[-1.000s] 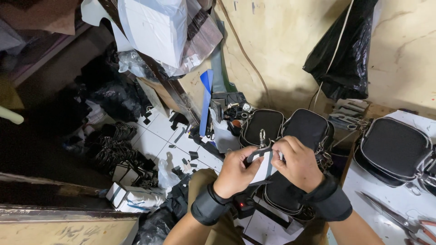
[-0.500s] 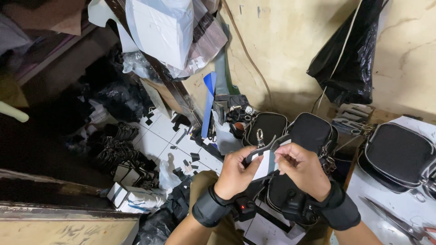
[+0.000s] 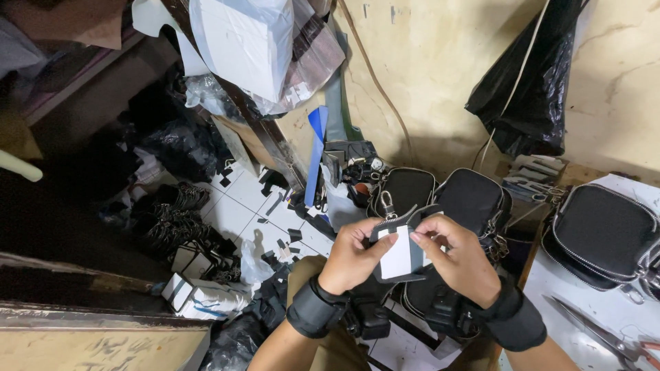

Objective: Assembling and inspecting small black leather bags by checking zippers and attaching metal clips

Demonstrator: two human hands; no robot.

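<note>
Black fabric dominates the middle of the frame: two small black bags (image 3: 440, 196) stand side by side just above the hands, and a third black bag with a silver zip (image 3: 605, 230) lies on the white table (image 3: 550, 288) at the right edge, partly cut off by the frame; scissors (image 3: 605, 336) lie on that table at lower right, their handles running out of view; a black plastic sack (image 3: 533, 82) hangs on the yellowed wall at upper right; a white wrapped bundle (image 3: 240, 41) leans at top centre, with a blue strip (image 3: 315, 154) standing below it; the tiled floor (image 3: 240, 206) at centre left is strewn with black scraps, dark heaps and small white boxes (image 3: 199, 295), too jumbled to make out singly; the far left is dark and unreadable.

The black zip pouch (image 3: 405, 254) sits at lower centre, held between both hands, with a white card (image 3: 397, 253) against its front and a metal clasp (image 3: 387, 203) above; its lower part is hidden behind the fingers and the bag beneath.

The left hand (image 3: 354, 257) grips the pouch's left edge, thumb pressed on the card; the right hand (image 3: 460, 257) pinches the pouch's upper right with curled fingers closed narrowly; both wrists wear black cuffs (image 3: 313, 316) and rise from the bottom edge.
</note>
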